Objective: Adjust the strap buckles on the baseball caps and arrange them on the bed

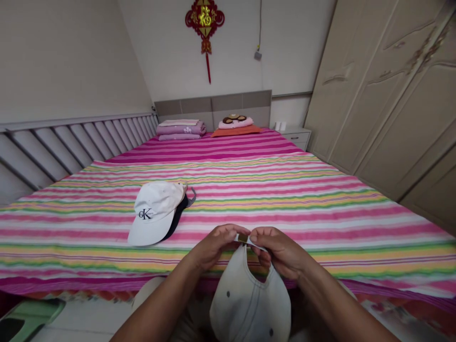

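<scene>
Pale cap [245, 304]: bottom centre of the frame, directly below both grips.
Left hand [216, 244]: pinching the left part of the strap [259, 246].
Right hand [283, 249]: pinching it farther right.
Strap: long axis left to right — hand to hand.
Buckle [243, 239]: between them — just beside both.

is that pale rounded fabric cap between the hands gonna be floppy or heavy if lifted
The pale, rounded fabric cap is probably light, as it looks like a thin stitched shell. It may hold its shape somewhat, since it appears domed. The narrow white strap is likely floppier, as it bends between the left hand and right hand.
</scene>
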A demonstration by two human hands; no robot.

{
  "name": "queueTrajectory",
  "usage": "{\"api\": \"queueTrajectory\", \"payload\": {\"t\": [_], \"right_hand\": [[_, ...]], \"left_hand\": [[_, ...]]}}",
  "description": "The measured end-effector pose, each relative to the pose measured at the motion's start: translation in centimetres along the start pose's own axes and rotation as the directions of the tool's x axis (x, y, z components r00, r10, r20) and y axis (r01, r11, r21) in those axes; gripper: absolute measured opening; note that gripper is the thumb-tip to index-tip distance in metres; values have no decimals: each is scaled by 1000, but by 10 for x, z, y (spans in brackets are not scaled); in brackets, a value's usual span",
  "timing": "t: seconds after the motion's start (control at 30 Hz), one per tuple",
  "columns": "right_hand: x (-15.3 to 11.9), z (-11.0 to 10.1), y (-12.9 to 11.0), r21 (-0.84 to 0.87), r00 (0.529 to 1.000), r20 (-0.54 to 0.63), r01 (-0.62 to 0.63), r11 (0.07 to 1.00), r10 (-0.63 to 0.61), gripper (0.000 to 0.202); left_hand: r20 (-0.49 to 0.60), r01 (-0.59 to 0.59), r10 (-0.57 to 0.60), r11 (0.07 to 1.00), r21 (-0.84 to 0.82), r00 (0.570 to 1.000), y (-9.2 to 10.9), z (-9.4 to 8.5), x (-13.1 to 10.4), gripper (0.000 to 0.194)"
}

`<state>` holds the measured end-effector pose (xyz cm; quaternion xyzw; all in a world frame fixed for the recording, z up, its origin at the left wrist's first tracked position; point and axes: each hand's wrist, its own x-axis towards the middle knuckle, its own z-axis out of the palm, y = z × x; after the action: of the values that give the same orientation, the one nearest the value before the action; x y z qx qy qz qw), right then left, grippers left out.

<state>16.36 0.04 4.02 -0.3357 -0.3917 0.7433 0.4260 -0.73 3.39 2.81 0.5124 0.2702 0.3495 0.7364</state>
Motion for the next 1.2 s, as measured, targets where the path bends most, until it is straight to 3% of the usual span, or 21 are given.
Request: {"api": "queueTrajectory", "payload": {"t": [0.13, 0.23, 0.4, 0.53, 0.7, 1.0, 1.2], "right_hand": [[2, -3, -4, 9, 1000, 16, -8, 1000, 7, 21], [1, -3, -17, -5, 999, 54, -7, 1000, 7, 21], [-5, 3, -55, -115, 993, 114, 51, 992, -38, 22], [-12, 2, -74, -287, 978, 206, 53, 957, 8, 32], [-16, -8, -67, -405, 961, 275, 91, 910, 26, 46], [-20, -11, -53, -305, 987, 158, 77, 949, -30, 33], [-23, -7, -49, -314, 990, 134, 95, 945, -55, 37]], "left_hand": [[9, 94, -94, 996, -1, 996, -2, -1, 5, 25], [55, 79, -77, 996, -43, 996, 5, 5, 8, 23], [159, 68, -57, 996, -65, 986, 41, 22, 13, 17], [142, 69, -60, 996, -62, 988, 63, 27, 11, 13], [116, 121, -118, 993, -12, 986, 63, 25, 4, 13], [4, 268, -268, 963, -17, 963, 57, 30, -2, 22], [27, 258, -259, 966, 19, 966, 55, 31, -4, 17]]}}
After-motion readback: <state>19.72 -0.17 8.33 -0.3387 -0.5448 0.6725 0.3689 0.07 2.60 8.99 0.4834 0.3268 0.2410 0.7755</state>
